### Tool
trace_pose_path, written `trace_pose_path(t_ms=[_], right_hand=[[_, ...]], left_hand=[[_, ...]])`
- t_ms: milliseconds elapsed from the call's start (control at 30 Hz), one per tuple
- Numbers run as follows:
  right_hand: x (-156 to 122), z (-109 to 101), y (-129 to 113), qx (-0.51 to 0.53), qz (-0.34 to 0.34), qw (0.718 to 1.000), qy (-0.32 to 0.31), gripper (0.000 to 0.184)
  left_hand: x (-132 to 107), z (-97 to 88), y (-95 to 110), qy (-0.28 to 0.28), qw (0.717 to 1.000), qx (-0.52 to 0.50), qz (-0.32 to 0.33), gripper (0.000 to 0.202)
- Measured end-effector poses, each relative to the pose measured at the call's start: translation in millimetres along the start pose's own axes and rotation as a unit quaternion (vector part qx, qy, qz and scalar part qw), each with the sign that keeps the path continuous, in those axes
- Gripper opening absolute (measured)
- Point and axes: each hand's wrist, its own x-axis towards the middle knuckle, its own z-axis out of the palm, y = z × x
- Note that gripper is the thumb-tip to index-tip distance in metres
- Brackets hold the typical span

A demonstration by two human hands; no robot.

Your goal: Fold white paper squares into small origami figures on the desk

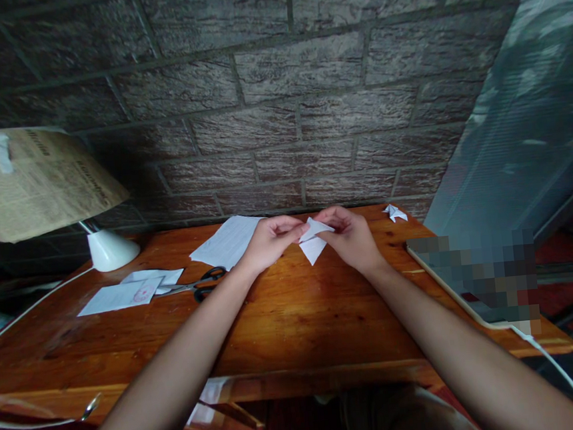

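A small folded piece of white paper is held up over the far half of the wooden table. My left hand pinches its left side between thumb and fingers. From the other side my right hand grips its right corner, the fingertips partly hidden behind the paper. One pointed flap hangs downward between the hands. Just behind my left wrist lies a stack of printed paper sheets. Black-handled scissors rest left of my left forearm, which hides part of them.
Cut paper pieces lie beside the scissors. A lamp with a newspaper shade stands at the left. A small folded paper figure sits at the back right. A tablet-like device with a white cable lies at the right edge. A brick wall rises behind the table.
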Motion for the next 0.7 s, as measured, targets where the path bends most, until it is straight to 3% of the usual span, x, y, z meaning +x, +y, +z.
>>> trace_pose_path(t_ms=[267, 467, 700], right_hand=[[-2, 0, 7, -0.075, -0.015, 0.997, 0.01, 0.016], [-2, 1, 9, -0.053, 0.006, 0.998, -0.02, 0.025], [-3, 2, 8, -0.037, 0.017, 0.999, -0.034, 0.024]], left_hand=[[-1, 1.7, -3, -0.002, 0.995, -0.058, -0.082, 0.03], [1, -0.9, -10, 0.01, 0.98, -0.151, -0.133, 0.03], [1, -0.5, -9, 0.015, 0.984, -0.124, -0.131, 0.032]])
